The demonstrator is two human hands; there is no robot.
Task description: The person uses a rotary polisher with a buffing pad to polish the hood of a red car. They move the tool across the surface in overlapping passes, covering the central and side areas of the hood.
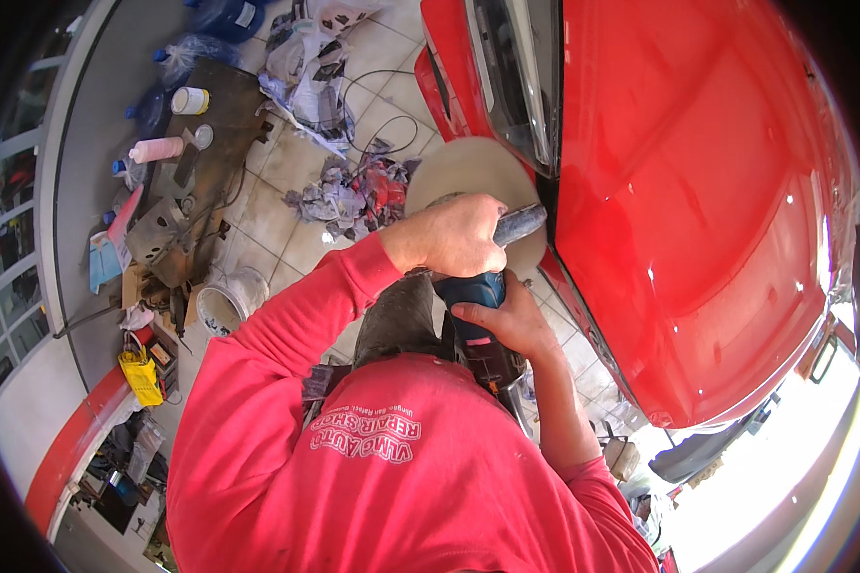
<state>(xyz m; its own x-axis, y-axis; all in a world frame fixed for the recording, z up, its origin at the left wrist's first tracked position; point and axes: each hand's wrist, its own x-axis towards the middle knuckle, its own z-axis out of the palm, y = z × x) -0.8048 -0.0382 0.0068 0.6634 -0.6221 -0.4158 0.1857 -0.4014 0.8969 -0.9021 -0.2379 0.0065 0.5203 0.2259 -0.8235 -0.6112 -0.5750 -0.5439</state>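
Both my hands hold a power polisher (483, 291) with a dark blue body, in front of my chest. My left hand (452, 234) is closed around its grey side handle (520, 222), whose end sticks out past the fingers. Lower down, my right hand (518, 320) wraps the blue body, thumb across it; part of its fingers is hidden. The large round cream pad (468, 172) lies beyond my left hand, beside the red car (688, 191). From this angle I cannot tell whether the pad touches the car.
A metal bench (215, 134) carries a white tub (190, 101) and a pink bottle (156, 149). A white bucket (231, 301) stands on the tiles. Crumpled paper (358, 191) and a dark cord (392, 122) lie on the floor. A yellow bag (139, 372) hangs at left.
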